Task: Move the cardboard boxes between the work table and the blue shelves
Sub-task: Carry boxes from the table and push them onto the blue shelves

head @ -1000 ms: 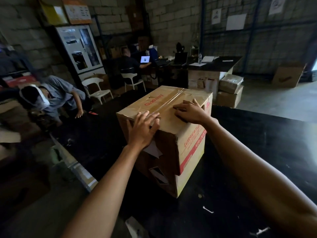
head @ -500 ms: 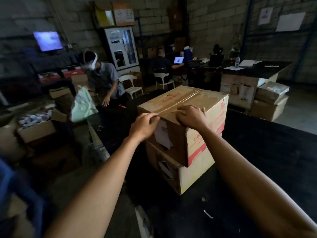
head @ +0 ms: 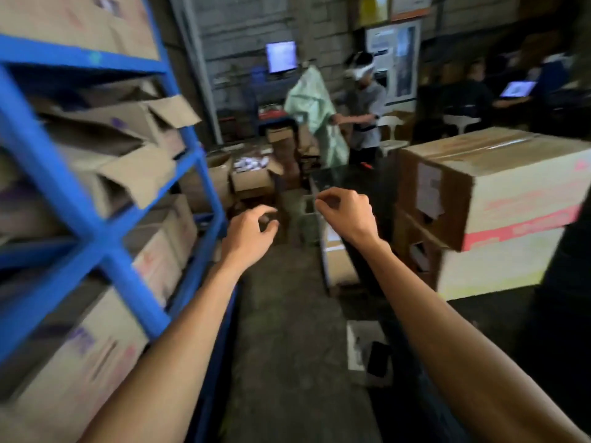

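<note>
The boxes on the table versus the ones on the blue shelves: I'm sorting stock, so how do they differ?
The table boxes are taped shut; several shelf boxes have flaps hanging open. The table boxes carry a red band; the shelf boxes show faint purple print. The table boxes are stacked two high. All are brown cardboard.

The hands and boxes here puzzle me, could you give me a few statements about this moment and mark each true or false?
1. Both hands hold a cardboard box. False: the left hand and right hand hang loosely curled over the floor and hold nothing.
2. Two boxes are stacked on the dark work table. True: the top box sits on the bottom box.
3. The blue shelves stand on the person's right. False: they are on the left.
4. The shelves hold cardboard boxes. True.
5. The top box bears a pink stripe. True.
</note>
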